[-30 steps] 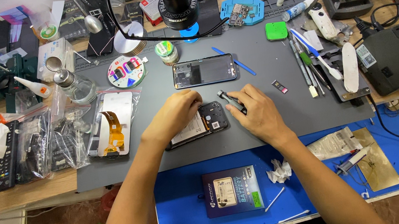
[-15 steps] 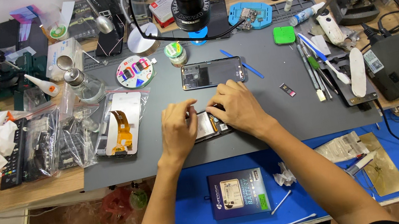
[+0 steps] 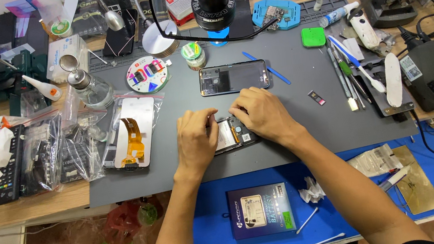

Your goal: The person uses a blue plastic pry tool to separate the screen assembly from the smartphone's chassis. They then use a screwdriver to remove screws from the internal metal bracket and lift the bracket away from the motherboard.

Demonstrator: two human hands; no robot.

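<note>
At frame centre, the left hand (image 3: 197, 141) and right hand (image 3: 262, 113) pressed fingers onto the opened phone (image 3: 230, 135), seemingly light, fragile; edges safest.

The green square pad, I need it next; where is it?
Head view: the green square pad lies upper right on the grey mat, beyond the right hand.

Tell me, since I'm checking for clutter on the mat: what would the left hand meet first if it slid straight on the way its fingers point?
Probably the black phone panel lying flat on the grey mat, just beyond the left hand and the opened phone it presses.
</note>
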